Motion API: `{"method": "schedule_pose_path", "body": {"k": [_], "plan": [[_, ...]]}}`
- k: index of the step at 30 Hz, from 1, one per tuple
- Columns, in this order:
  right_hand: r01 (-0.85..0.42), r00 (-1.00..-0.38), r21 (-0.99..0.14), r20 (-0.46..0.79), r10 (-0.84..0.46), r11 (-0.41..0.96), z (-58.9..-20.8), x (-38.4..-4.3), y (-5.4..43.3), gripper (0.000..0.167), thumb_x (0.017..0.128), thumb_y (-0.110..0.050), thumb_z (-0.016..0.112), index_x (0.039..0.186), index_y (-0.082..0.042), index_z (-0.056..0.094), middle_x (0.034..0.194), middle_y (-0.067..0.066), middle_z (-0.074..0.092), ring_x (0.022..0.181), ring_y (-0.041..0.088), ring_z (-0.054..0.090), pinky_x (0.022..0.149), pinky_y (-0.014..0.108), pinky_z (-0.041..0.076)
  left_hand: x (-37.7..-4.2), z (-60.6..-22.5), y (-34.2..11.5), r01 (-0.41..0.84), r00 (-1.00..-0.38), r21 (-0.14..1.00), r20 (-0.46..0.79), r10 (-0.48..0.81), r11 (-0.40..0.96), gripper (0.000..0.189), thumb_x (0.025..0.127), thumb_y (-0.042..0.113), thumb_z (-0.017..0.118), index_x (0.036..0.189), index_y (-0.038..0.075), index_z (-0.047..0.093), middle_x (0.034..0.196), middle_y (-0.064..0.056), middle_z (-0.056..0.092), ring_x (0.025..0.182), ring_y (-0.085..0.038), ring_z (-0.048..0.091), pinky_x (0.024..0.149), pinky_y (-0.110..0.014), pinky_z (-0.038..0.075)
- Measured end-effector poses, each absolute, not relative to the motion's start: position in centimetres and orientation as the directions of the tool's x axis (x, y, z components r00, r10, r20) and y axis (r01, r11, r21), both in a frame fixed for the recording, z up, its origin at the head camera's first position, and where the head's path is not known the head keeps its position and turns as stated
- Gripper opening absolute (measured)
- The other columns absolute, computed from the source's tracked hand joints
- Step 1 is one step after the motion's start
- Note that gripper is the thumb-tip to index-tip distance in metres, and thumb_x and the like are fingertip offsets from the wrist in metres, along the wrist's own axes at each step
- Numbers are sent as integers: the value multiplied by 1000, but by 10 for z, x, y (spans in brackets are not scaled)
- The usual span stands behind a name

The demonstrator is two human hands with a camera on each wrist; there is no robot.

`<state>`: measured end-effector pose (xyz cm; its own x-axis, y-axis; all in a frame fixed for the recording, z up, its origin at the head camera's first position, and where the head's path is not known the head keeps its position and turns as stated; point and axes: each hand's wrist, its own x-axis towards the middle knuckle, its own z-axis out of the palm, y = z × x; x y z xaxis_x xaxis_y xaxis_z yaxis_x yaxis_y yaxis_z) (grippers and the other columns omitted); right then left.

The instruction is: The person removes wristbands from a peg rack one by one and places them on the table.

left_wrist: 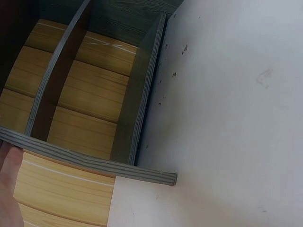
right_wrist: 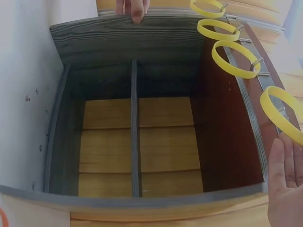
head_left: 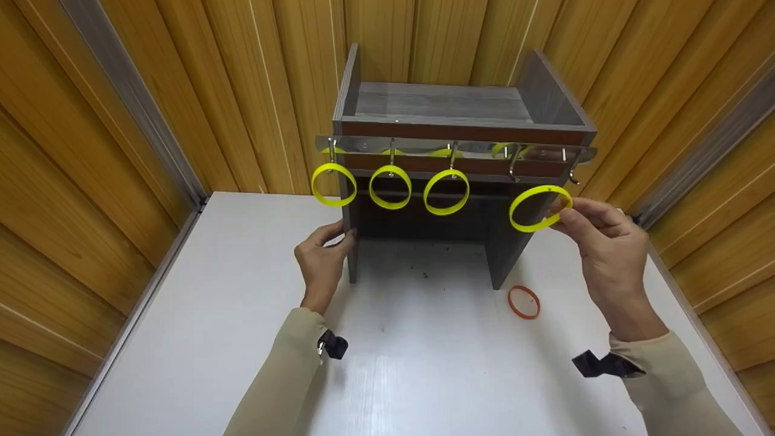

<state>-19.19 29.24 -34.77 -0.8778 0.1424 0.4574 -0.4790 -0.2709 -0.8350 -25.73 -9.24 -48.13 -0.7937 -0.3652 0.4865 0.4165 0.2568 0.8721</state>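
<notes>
My right hand (head_left: 611, 248) pinches a yellow ring (head_left: 540, 209) by its right side, just below the two right-hand hooks of a metal hook rail (head_left: 478, 149). Three more yellow rings hang from the rail's other hooks: one at the left end (head_left: 334, 184), then a second (head_left: 390, 187) and a third (head_left: 446, 192). The rail runs across the front of a grey wooden shelf unit (head_left: 508, 242). My left hand (head_left: 322, 257) holds the front edge of the unit's left side panel, also seen in the left wrist view, where part of the hand (left_wrist: 9, 189) touches the panel.
An orange ring (head_left: 524, 302) lies on the white table (head_left: 412, 363) by the unit's right panel. Small dark specks mark the tabletop beneath the unit. Wood-patterned walls (head_left: 290, 91) stand behind and on both sides.
</notes>
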Motion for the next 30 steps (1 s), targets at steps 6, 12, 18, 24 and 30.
{"method": "schedule_pose_path", "body": {"k": [6, 12, 18, 24, 30], "plan": [[-488, -872, -828, 474, 122, -277, -356, -187, 305, 25, 98, 18, 62, 122, 24, 61, 111, 22, 72, 103, 28, 76, 95, 38, 59, -256, -482, -94, 411, -792, 874, 483, -374, 258, 20, 86, -1, 86, 105, 2, 83, 100, -6, 81, 96, -22, 77, 79, -27, 65], [-455, -890, -851, 424, 166, -264, -367, -183, 316, 25, 99, 16, 63, 123, 22, 63, 111, 23, 75, 102, 28, 76, 94, 37, 60, -257, -483, -93, 416, -797, 877, 478, -369, 239, 21, 86, -2, 85, 106, 1, 82, 100, -7, 80, 96, -22, 77, 79, -27, 64], [-417, -902, -876, 366, 229, -241, -378, -181, 327, 25, 98, 15, 65, 122, 22, 63, 110, 23, 76, 101, 28, 77, 93, 37, 60, -259, -483, -92, 429, -792, 874, 485, -370, 228, 20, 85, -3, 85, 105, 0, 82, 100, -9, 80, 96, -25, 77, 78, -27, 65], [-378, -914, -896, 322, 247, -232, -390, -182, 339, 23, 98, 14, 66, 120, 21, 64, 108, 20, 77, 100, 26, 77, 92, 36, 60, -260, -483, -92, 437, -784, 867, 497, -372, 238, 20, 85, -3, 86, 104, 1, 83, 99, -7, 81, 95, -22, 77, 78, -29, 65], [-343, -921, -906, 272, 277, -250, -405, -184, 352, 20, 97, 13, 69, 116, 19, 67, 106, 19, 78, 98, 25, 78, 91, 35, 61, -259, -483, -92, 425, -791, 872, 488, -370, 240, 20, 86, -1, 86, 105, 2, 83, 100, -6, 81, 96, -22, 77, 79, -28, 65]]}}
